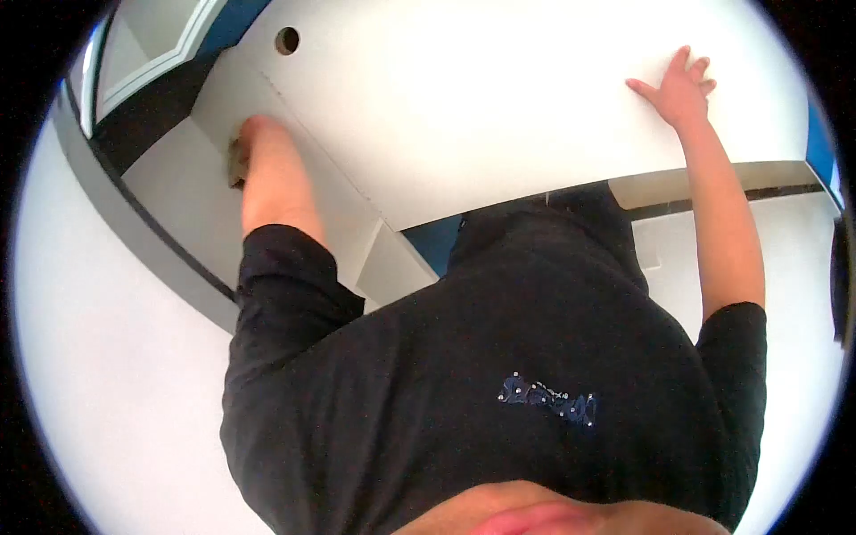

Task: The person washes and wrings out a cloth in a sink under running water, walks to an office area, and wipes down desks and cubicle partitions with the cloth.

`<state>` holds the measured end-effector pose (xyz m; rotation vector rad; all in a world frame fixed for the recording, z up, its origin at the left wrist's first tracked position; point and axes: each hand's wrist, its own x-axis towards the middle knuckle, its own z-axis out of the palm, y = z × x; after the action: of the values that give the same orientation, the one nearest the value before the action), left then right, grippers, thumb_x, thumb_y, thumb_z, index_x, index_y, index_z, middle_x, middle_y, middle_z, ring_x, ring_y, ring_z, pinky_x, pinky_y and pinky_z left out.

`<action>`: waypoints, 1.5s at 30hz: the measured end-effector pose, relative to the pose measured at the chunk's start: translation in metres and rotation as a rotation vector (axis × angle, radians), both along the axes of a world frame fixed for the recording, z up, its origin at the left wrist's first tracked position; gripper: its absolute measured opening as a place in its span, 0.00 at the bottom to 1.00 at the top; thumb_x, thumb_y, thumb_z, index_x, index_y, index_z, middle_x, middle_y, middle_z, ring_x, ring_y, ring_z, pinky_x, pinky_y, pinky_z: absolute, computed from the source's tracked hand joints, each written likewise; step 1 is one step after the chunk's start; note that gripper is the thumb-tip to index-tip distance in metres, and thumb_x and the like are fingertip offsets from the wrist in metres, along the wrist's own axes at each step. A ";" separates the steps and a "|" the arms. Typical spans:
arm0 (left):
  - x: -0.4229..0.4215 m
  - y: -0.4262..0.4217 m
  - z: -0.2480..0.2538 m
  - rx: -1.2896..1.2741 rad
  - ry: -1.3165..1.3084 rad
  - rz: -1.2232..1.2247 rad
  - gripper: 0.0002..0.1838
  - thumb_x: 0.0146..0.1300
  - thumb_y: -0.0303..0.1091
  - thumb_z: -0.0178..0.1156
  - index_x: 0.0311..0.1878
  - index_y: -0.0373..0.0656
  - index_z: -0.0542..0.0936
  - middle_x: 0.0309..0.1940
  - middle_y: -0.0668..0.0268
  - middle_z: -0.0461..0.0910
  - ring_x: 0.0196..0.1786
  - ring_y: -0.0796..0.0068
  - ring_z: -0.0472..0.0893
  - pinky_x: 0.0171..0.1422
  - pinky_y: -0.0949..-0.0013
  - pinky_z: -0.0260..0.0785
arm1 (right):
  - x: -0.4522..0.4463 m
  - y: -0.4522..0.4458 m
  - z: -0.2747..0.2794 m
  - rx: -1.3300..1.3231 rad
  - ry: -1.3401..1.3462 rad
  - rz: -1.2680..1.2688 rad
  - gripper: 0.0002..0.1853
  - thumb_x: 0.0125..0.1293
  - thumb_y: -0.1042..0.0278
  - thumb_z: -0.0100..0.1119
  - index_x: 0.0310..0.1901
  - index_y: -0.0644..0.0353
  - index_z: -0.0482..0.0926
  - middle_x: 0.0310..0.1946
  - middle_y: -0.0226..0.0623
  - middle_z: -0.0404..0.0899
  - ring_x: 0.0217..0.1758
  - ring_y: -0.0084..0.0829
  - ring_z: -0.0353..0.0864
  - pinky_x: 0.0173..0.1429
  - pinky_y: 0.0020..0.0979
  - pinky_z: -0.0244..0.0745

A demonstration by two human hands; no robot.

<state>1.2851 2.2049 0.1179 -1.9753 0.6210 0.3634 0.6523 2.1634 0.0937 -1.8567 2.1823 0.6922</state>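
Note:
At the left, my left hand (257,134) is closed and reaches down by a lower white surface beside the desk. A greenish-brown cloth (236,166) shows at its edge, held against that surface; most of the fingers are hidden and a little blurred. My right hand (683,93) lies flat on the white desktop (499,98) with its fingers spread, holding nothing.
A round cable hole (287,41) is cut into the desktop near its far left corner. A grey-edged panel (147,218) runs along the left. A white-framed object (152,53) stands at the upper left. My body is close to the desk's front edge.

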 end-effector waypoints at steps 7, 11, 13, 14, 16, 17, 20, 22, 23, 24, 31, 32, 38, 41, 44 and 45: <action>-0.073 -0.066 -0.065 -0.525 -0.064 -0.361 0.21 0.72 0.41 0.58 0.64 0.43 0.84 0.69 0.52 0.79 0.70 0.48 0.77 0.75 0.39 0.65 | -0.016 -0.003 -0.025 0.065 0.104 0.148 0.74 0.55 0.19 0.68 0.83 0.69 0.40 0.81 0.77 0.40 0.79 0.86 0.47 0.79 0.68 0.59; -0.194 -0.068 -0.120 -1.095 0.211 -0.429 0.28 0.77 0.44 0.49 0.75 0.40 0.71 0.78 0.46 0.63 0.78 0.42 0.66 0.83 0.41 0.52 | 0.010 0.001 -0.017 0.130 0.130 0.105 0.75 0.54 0.17 0.67 0.83 0.69 0.40 0.81 0.77 0.39 0.80 0.85 0.45 0.80 0.67 0.57; -0.197 -0.040 -0.103 -1.106 0.590 -0.686 0.30 0.78 0.46 0.48 0.78 0.41 0.69 0.83 0.51 0.57 0.82 0.42 0.60 0.87 0.40 0.43 | 0.016 0.000 -0.022 0.141 0.130 0.112 0.76 0.53 0.16 0.67 0.83 0.69 0.39 0.81 0.77 0.38 0.81 0.84 0.44 0.80 0.68 0.57; -0.197 -0.024 -0.094 -1.104 0.700 -0.865 0.30 0.79 0.47 0.47 0.78 0.43 0.69 0.82 0.53 0.60 0.82 0.43 0.60 0.87 0.41 0.43 | 0.014 0.004 -0.027 0.161 0.121 0.098 0.76 0.53 0.16 0.67 0.83 0.69 0.39 0.81 0.77 0.38 0.81 0.84 0.44 0.80 0.69 0.57; -0.174 0.006 -0.090 -0.975 0.759 -0.862 0.30 0.79 0.48 0.48 0.78 0.46 0.69 0.82 0.53 0.61 0.82 0.44 0.60 0.87 0.41 0.43 | 0.009 0.010 -0.039 0.091 0.124 0.129 0.77 0.52 0.15 0.67 0.84 0.68 0.38 0.82 0.76 0.36 0.81 0.83 0.44 0.78 0.70 0.59; -0.163 0.017 -0.084 -0.821 0.831 -0.863 0.30 0.79 0.48 0.49 0.79 0.49 0.69 0.81 0.53 0.62 0.83 0.45 0.59 0.88 0.41 0.43 | 0.007 0.006 -0.036 0.131 0.099 0.095 0.78 0.52 0.15 0.67 0.84 0.68 0.37 0.82 0.76 0.35 0.81 0.83 0.43 0.78 0.69 0.60; -0.122 0.069 -0.083 -0.849 0.561 -0.855 0.30 0.72 0.35 0.56 0.77 0.70 0.72 0.83 0.78 0.61 0.83 0.48 0.61 0.84 0.50 0.59 | 0.002 0.002 -0.022 0.186 0.103 0.049 0.78 0.52 0.16 0.68 0.84 0.67 0.35 0.82 0.74 0.32 0.82 0.82 0.41 0.78 0.70 0.60; -0.079 0.108 -0.084 -0.820 0.471 -0.715 0.31 0.73 0.34 0.57 0.77 0.69 0.70 0.84 0.79 0.59 0.84 0.48 0.57 0.84 0.51 0.61 | 0.026 0.005 -0.009 0.242 0.103 0.040 0.78 0.54 0.14 0.64 0.82 0.73 0.35 0.81 0.77 0.35 0.84 0.78 0.41 0.82 0.67 0.53; -0.057 0.128 -0.092 -0.838 0.454 -0.551 0.30 0.74 0.35 0.56 0.77 0.69 0.70 0.84 0.78 0.59 0.84 0.48 0.57 0.83 0.51 0.62 | 0.029 0.006 -0.008 0.240 0.119 0.041 0.78 0.54 0.14 0.64 0.82 0.73 0.35 0.81 0.77 0.35 0.84 0.78 0.41 0.82 0.67 0.53; -0.048 0.136 -0.078 -0.873 0.425 -0.429 0.29 0.74 0.36 0.55 0.78 0.64 0.70 0.83 0.77 0.59 0.85 0.49 0.55 0.84 0.50 0.60 | 0.029 0.005 -0.011 0.218 0.072 0.007 0.78 0.52 0.15 0.67 0.83 0.69 0.35 0.82 0.74 0.34 0.83 0.79 0.42 0.81 0.68 0.56; -0.066 0.139 -0.106 -0.474 -0.044 -0.407 0.29 0.78 0.42 0.49 0.77 0.41 0.71 0.86 0.66 0.52 0.88 0.53 0.46 0.88 0.41 0.45 | 0.023 0.018 -0.008 0.115 -0.038 -0.021 0.76 0.49 0.18 0.72 0.85 0.62 0.42 0.84 0.67 0.37 0.83 0.77 0.44 0.80 0.67 0.58; -0.083 0.123 -0.108 -0.450 -0.087 -0.372 0.29 0.78 0.43 0.49 0.77 0.42 0.71 0.86 0.64 0.50 0.88 0.55 0.47 0.88 0.42 0.45 | 0.023 0.015 -0.001 0.096 -0.060 -0.034 0.75 0.49 0.18 0.72 0.85 0.62 0.44 0.84 0.66 0.38 0.83 0.76 0.45 0.80 0.67 0.57; -0.137 -0.003 -0.142 -0.572 0.020 -0.059 0.32 0.77 0.44 0.52 0.79 0.40 0.66 0.85 0.55 0.52 0.85 0.47 0.54 0.84 0.40 0.52 | 0.011 0.032 0.021 0.137 -0.109 0.060 0.62 0.66 0.19 0.54 0.85 0.60 0.45 0.85 0.60 0.40 0.85 0.72 0.42 0.84 0.63 0.52; -0.228 -0.069 -0.116 -0.785 0.063 0.034 0.35 0.77 0.46 0.52 0.82 0.42 0.61 0.85 0.51 0.53 0.84 0.43 0.55 0.84 0.41 0.52 | -0.003 0.041 0.026 0.171 -0.262 0.101 0.54 0.71 0.28 0.55 0.85 0.57 0.48 0.86 0.56 0.42 0.86 0.72 0.40 0.85 0.62 0.49; -0.324 -0.116 -0.137 -0.905 0.021 -0.236 0.40 0.75 0.53 0.53 0.85 0.47 0.56 0.86 0.51 0.50 0.83 0.34 0.54 0.85 0.37 0.48 | -0.053 0.049 0.033 0.072 -0.640 0.195 0.44 0.74 0.41 0.57 0.83 0.57 0.56 0.85 0.52 0.48 0.86 0.65 0.48 0.85 0.57 0.53; -0.368 -0.134 -0.122 -0.991 0.110 -0.162 0.41 0.74 0.54 0.54 0.85 0.48 0.57 0.86 0.51 0.49 0.83 0.33 0.54 0.85 0.36 0.48 | -0.081 0.052 0.031 -0.055 -1.048 0.097 0.36 0.74 0.50 0.60 0.78 0.59 0.64 0.81 0.51 0.58 0.83 0.55 0.58 0.84 0.50 0.58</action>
<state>0.9167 2.0709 -0.0044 -2.8140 1.1758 0.0430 0.5717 2.2154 0.1250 -1.7389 1.4153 -0.3161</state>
